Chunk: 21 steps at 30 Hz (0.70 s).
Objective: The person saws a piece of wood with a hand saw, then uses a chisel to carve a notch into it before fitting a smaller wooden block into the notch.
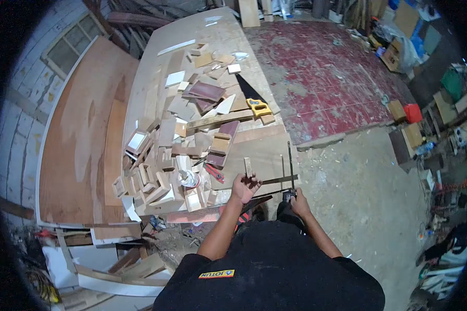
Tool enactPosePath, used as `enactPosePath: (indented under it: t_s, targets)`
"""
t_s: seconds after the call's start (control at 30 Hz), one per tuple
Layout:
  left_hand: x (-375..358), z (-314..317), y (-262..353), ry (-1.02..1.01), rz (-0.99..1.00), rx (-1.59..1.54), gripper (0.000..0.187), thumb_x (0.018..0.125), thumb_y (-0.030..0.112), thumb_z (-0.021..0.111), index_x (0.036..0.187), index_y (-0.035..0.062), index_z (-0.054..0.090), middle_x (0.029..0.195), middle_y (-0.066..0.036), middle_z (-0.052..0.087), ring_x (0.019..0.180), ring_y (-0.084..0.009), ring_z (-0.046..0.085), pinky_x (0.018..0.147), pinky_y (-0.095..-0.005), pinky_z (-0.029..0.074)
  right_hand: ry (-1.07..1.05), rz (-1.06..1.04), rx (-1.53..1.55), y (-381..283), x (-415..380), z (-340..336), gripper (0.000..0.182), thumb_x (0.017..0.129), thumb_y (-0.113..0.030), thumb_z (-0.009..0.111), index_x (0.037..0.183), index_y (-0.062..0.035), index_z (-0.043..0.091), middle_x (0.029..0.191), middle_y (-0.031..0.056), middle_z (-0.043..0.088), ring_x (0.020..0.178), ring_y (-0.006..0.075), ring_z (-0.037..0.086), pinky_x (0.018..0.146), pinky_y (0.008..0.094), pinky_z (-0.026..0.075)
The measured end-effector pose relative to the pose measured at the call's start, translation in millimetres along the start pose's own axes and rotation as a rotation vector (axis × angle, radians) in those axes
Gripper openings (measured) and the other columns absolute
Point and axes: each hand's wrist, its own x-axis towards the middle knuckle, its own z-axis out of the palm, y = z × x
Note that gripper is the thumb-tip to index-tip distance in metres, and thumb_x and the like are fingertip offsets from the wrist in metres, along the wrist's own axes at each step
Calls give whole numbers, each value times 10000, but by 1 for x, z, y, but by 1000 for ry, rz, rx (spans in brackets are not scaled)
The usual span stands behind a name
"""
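My left hand is palm up over the front of the workbench, fingers curled around the lower end of a short, pale wood strip. To its right, my right hand is closed on the black grip of a tool with a long, thin dark bar, which looks like a bar clamp. That bar points away from me along the bench's right edge. Beyond my hands, a dark flat strip lies across the bench corner. Red-handled pliers rest left of my left hand.
Wood offcuts and small frames crowd the workbench, along with a white container. A yellow-handled handsaw lies at its right edge. Large plywood sheets lean on the left. A red tiled platform rises beyond the concrete floor.
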Motion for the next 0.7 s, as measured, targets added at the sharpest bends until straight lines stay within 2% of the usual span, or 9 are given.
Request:
enactPosePath:
  t_s: [0.07, 0.13, 0.23, 0.3, 0.37, 0.43, 0.5, 0.7]
  targets:
    - [-3, 1, 4, -13, 45, -37, 275, 856, 196, 451, 1012, 9, 580, 855, -77, 597, 730, -183, 570, 892, -451, 489, -70, -11, 20, 0, 18, 4, 304, 892, -110, 495, 1187, -62, 444, 930, 248, 644, 921, 377, 646, 804, 442, 477]
    - [-2, 5, 7, -86, 24, -91, 361, 861, 200, 386, 1121, 1, 539, 808, -45, 536, 696, -161, 523, 894, -447, 469, -108, -14, -110, -11, 37, 4, 260, 881, -110, 518, 1129, -45, 471, 952, 254, 633, 942, 398, 627, 806, 446, 475]
    - [-3, 21, 5, -119, 60, -123, 402, 885, 212, 360, 1199, 5, 501, 761, -16, 466, 659, -148, 469, 869, -435, 450, -204, -97, -176, -19, 71, 1, 254, 863, -108, 548, 1098, -29, 494, 964, 245, 626, 939, 414, 610, 801, 447, 480]
    - [-2, 34, 3, -131, 92, -124, 408, 900, 230, 358, 1212, 7, 498, 735, -8, 440, 641, -143, 448, 850, -422, 442, -221, -167, -153, -28, 90, -2, 256, 844, -100, 569, 1085, -18, 534, 943, 230, 629, 918, 418, 606, 796, 448, 484]
    - [3, 40, 1, -144, 120, -123, 415, 915, 249, 357, 1224, 8, 494, 709, 0, 414, 622, -139, 427, 830, -408, 433, -264, -205, -125, -46, 107, -15, 254, 796, -75, 570, 1040, -4, 579, 935, 289, 625, 942, 443, 603, 803, 508, 466]
    - [10, 47, -2, -336, 89, -218, 418, 932, 276, 381, 1242, 20, 498, 678, 8, 392, 604, -131, 405, 811, -377, 417, -307, -230, -161, -45, 129, -16, 263, 799, -72, 587, 1054, -12, 595, 941, 276, 632, 938, 437, 606, 810, 494, 476]
    - [15, 57, -8, -318, 141, -226, 410, 932, 268, 384, 1243, 28, 502, 665, 9, 383, 596, -127, 399, 809, -370, 414, -305, -302, -143, -41, 147, -17, 286, 806, -91, 606, 1085, -27, 590, 963, 259, 640, 945, 428, 609, 825, 484, 483]
    - [31, 78, -27, -289, 240, -295, 383, 922, 238, 407, 1234, 43, 513, 647, 18, 378, 578, -117, 393, 807, -354, 407, -443, -253, -216, -39, 180, -26, 339, 806, -131, 638, 1132, -72, 567, 1029, 241, 633, 989, 397, 606, 855, 467, 484]
